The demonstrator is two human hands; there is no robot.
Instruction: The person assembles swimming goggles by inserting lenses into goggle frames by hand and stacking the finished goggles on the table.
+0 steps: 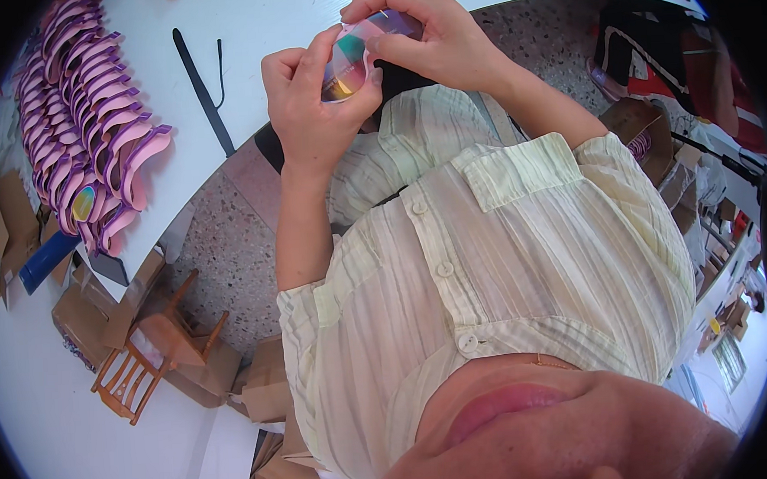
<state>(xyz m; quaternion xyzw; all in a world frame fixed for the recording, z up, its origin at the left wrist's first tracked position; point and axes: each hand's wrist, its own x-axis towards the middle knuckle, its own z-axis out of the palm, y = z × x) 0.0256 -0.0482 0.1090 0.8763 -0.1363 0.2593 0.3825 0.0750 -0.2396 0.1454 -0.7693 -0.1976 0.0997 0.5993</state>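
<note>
Iridescent piece [350, 49] partly hidden by left hand [311, 104] and right hand [434, 39], pink pile [90, 99] top-cropped

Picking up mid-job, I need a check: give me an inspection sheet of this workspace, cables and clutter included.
Surface: white tabletop, partly covered at left.
Job's things: iridescent lens, held at the tabletop's near edge; pink-and-purple curved pieces, in overlapping rows at left.
Clutter: black strip lying on the tabletop.
Grips: left grip and right grip both hold the lens.
Cables: thin black cord beside the strip; kind unclear.
Surroundings: speckled floor, wooden chair, cardboard boxes.
</note>
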